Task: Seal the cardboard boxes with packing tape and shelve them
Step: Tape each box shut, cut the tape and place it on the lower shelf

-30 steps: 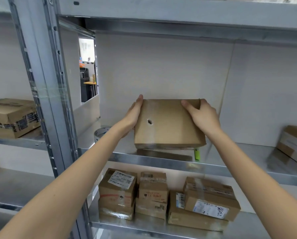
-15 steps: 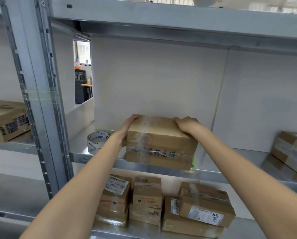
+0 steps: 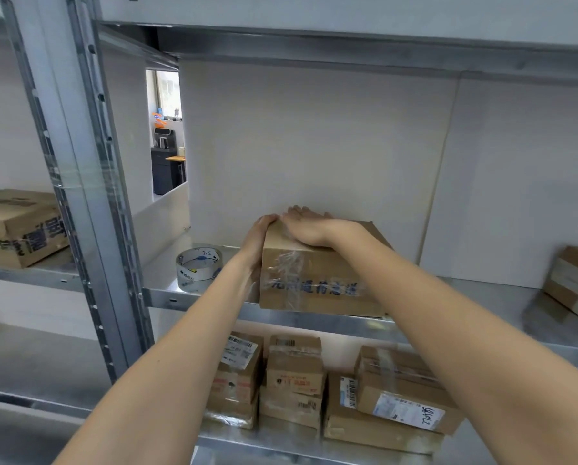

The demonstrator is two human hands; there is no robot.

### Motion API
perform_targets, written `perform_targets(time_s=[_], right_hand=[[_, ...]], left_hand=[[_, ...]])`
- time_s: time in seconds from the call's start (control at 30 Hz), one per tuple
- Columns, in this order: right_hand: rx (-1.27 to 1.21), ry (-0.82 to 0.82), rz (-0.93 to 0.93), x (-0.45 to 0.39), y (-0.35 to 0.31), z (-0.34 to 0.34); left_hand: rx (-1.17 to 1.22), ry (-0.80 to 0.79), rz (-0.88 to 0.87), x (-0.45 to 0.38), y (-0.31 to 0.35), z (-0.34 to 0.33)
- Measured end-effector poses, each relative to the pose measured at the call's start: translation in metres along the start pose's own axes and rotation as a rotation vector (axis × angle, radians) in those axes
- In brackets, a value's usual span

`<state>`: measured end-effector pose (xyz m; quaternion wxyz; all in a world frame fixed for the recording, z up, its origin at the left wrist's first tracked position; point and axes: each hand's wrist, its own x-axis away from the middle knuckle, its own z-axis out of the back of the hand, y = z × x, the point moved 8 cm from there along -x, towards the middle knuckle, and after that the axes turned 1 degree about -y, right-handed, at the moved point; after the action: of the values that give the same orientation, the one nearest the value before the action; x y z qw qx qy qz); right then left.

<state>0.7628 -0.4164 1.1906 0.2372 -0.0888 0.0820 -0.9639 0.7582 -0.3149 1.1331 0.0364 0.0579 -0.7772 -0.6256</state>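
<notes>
While the left hand (image 3: 257, 234) cups its side, right hand (image 3: 309, 226) fingers press flat on the taped cardboard box (image 3: 317, 280).

A grey metal upright (image 3: 86, 182) with a column of punched holes rises at the left end of the middle shelf (image 3: 482, 293), and a band of clear film (image 3: 79, 178) is wrapped round it. A white back panel (image 3: 314, 146) closes the rear edge of the shelf, meeting a second white panel (image 3: 522, 182) at a vertical seam toward the right. At the rear left corner a narrow opening (image 3: 166, 129) shows a room beyond: a bright window (image 3: 170, 92), something orange (image 3: 159, 118), a dark machine (image 3: 162, 137) standing on a dark cabinet (image 3: 166, 172), and a wooden tabletop (image 3: 177, 158) beside it.
</notes>
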Motion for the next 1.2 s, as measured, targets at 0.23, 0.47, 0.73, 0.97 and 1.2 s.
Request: perform_targets(time_s=[0.23, 0.47, 0.73, 0.97, 1.2], right_hand=[[0.025, 0.083, 0.155, 0.062, -0.032, -0.01], [0.081, 0.168, 0.24, 0.099, -0.039, -0.02], [0.22, 0.245, 0.254, 0.099, -0.041, -0.02], [-0.222, 0.562, -0.019, 0.133, 0.052, 0.027], [-0.715, 0.541, -0.087, 0.132, 0.109, -0.009]], left_hand=[[-0.015, 0.094, -0.023, -0.034, -0.013, 0.018], [0.015, 0.04, 0.017, -0.006, -0.002, 0.008], [-0.114, 0.038, 0.038, 0.005, 0.005, 0.009], [-0.157, 0.159, -0.115, 0.03, 0.025, 0.019], [-0.1, -0.056, -0.294, 0.073, 0.015, 0.002]])
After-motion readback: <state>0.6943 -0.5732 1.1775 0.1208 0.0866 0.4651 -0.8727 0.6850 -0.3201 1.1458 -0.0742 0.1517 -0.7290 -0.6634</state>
